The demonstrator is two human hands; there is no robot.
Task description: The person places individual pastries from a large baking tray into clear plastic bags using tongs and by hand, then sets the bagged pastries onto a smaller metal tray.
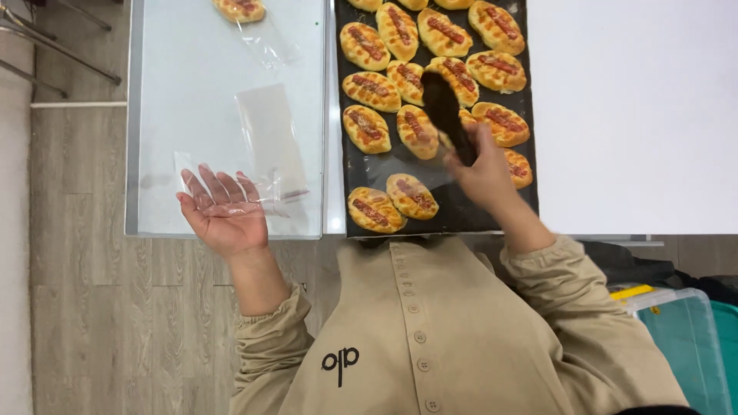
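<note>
Gripping dark tongs [446, 115] in a closed right hand [484, 175], a person reaches over sausage buns [415, 131] mid-tray. The left hand [224, 211], palm open, cradles a clear bag [231, 192] at the table's near edge. The limp bag looks liable to fold shut, spilling a bun.

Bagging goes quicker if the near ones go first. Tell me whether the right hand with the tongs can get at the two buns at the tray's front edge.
Probably yes. The right hand holds dark tongs over the tray, and the two front buns lie just beside the hand with nothing on top of them.
</note>
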